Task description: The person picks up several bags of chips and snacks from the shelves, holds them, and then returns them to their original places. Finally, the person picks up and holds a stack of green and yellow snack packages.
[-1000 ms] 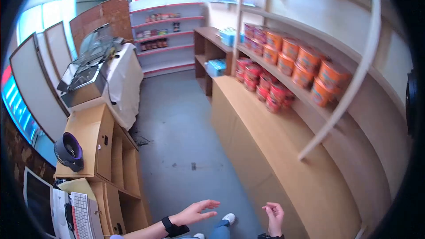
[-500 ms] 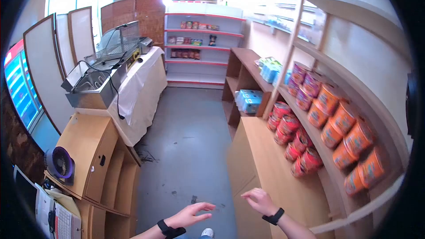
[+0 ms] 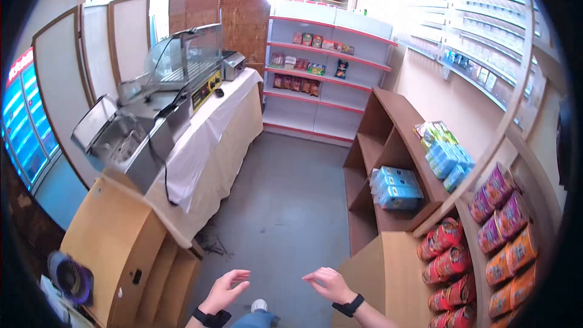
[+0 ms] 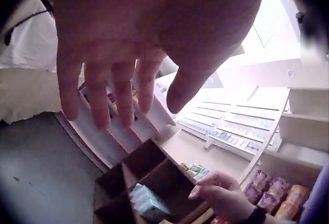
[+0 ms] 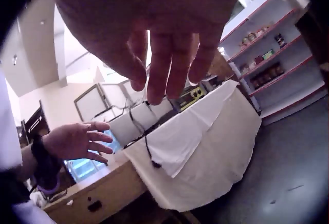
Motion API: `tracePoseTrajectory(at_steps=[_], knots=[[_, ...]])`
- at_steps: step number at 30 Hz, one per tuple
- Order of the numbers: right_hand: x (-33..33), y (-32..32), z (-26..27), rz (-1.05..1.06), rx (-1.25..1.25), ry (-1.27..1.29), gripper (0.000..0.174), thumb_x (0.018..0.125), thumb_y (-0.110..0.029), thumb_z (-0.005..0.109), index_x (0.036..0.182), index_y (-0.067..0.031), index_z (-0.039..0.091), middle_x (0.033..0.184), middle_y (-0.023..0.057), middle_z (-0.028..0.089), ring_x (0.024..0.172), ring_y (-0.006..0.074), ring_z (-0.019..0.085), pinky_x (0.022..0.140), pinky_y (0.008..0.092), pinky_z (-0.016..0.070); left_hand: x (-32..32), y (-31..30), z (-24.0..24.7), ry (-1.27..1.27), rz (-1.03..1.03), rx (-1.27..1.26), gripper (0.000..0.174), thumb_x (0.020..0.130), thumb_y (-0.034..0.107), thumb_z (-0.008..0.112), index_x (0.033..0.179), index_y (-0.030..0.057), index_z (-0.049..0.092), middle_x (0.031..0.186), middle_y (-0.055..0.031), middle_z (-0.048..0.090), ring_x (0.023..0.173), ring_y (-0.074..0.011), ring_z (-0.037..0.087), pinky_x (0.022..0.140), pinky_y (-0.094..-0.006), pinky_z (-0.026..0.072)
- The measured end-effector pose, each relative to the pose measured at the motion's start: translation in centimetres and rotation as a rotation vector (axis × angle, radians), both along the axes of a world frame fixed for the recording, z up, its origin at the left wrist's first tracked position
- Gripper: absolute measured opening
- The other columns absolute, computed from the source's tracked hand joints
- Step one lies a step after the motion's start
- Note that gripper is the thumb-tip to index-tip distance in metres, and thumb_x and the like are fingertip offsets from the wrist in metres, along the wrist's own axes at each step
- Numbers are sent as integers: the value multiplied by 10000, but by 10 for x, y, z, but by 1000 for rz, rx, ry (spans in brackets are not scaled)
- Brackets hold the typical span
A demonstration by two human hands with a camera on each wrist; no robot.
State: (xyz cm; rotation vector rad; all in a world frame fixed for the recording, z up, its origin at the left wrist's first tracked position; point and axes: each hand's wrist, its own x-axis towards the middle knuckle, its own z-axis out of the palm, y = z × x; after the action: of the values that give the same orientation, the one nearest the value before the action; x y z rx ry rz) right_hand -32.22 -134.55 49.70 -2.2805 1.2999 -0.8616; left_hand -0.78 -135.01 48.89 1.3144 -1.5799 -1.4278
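Observation:
Low in the head view, my left hand (image 3: 226,291) is held out over the aisle floor with its fingers loosely extended and nothing in it. My right hand (image 3: 331,284) hovers at the front corner of the light wooden counter (image 3: 405,279), its fingers relaxed and slightly bent, also holding nothing. Both wrists wear black bands. Nearest the right hand, several red packaged tubs (image 3: 448,264) stand on that counter. Blue plastic-wrapped packs (image 3: 398,188) fill part of a brown shelf unit (image 3: 404,118) beyond it. In the left wrist view, the left fingers (image 4: 122,98) spread downward.
A grey floor aisle (image 3: 267,188) runs to a white shelf rack (image 3: 291,115) with snack packets. On the left stand a cloth-covered table (image 3: 212,170) with steel cooking equipment, a wooden cabinet (image 3: 109,249) and a fan (image 3: 71,276). Orange tubs (image 3: 510,261) line the right shelf.
The view has advanced along the aisle; the rack looks larger and the tubs have slid down and right. My hands have spread further apart, both still empty.

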Motion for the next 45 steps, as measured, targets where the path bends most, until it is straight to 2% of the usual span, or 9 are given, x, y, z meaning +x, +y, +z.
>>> tracePoseTrajectory(at_steps=[7, 12, 14, 16, 18, 25, 29, 32, 45], knots=[[-55, -114, 40, -513, -114, -183, 114, 777, -2, 643, 859, -67, 689, 805, 68, 676, 760, 211, 640, 709, 293, 490, -83, -206, 38, 74, -356, -48, 335, 913, 195, 592, 1207, 40, 551, 1168, -72, 602, 1074, -144, 558, 933, -294, 438], [-115, -189, 3, -788, -58, -375, 110, 859, -45, 591, 930, 11, 653, 910, 91, 667, 864, 184, 617, 800, 300, 477, -171, -322, 8, 151, -536, -61, 363, 920, 253, 567, 1233, 70, 538, 1190, -64, 593, 1100, -182, 564, 947, -326, 434], [-145, -235, -4, -901, -5, -484, 76, 833, -22, 604, 864, 9, 666, 885, 91, 671, 856, 190, 623, 787, 293, 482, -206, -366, -16, 241, -557, 35, 492, 855, 108, 658, 1288, 56, 431, 1115, -71, 596, 1006, -203, 593, 880, -355, 506], [-181, -291, -1, -860, -6, -409, 127, 849, -33, 599, 959, 6, 649, 905, 92, 668, 865, 189, 624, 803, 284, 481, -229, -418, -25, 212, -580, -14, 546, 869, 188, 652, 1341, 108, 390, 1146, -61, 584, 1022, -215, 585, 909, -375, 489], [-208, -367, 7, -900, 10, -553, 82, 825, 4, 597, 875, -5, 662, 783, 61, 669, 764, 136, 632, 698, 264, 482, -240, -475, 16, 62, -575, -86, 365, 920, 266, 564, 1228, 72, 542, 1178, -75, 600, 1104, -189, 562, 951, -328, 432], [-226, -638, 68, -491, -97, -439, 118, 804, 3, 617, 900, -33, 676, 834, 80, 671, 793, 191, 638, 727, 283, 485, -228, -648, 37, 151, 18, -73, 284, 910, 161, 595, 1158, 27, 565, 1087, -67, 634, 1015, -132, 577, 897, -282, 452], [-203, -753, 55, -140, -75, -262, 148, 793, -30, 636, 926, -75, 683, 846, 62, 672, 805, 216, 633, 751, 301, 480, -219, -726, -12, 252, 172, 46, 253, 909, 139, 591, 1137, 31, 566, 1057, -50, 631, 989, -115, 569, 879, -261, 444], [-206, -828, 36, -79, -15, -236, 156, 795, -39, 636, 938, -81, 685, 855, 64, 673, 808, 218, 633, 764, 309, 478, -223, -794, -29, 245, 206, 69, 257, 893, 128, 605, 1132, 35, 582, 1037, -54, 646, 977, -122, 587, 870, -268, 461], [-376, -1037, 45, -714, 9, -684, 117, 874, -4, 576, 962, 12, 651, 869, 66, 665, 832, 136, 630, 761, 248, 478, -405, -1144, 50, 174, -330, -2, 285, 916, 164, 583, 1174, 45, 563, 1111, -65, 627, 1025, -137, 582, 886, -283, 466]])
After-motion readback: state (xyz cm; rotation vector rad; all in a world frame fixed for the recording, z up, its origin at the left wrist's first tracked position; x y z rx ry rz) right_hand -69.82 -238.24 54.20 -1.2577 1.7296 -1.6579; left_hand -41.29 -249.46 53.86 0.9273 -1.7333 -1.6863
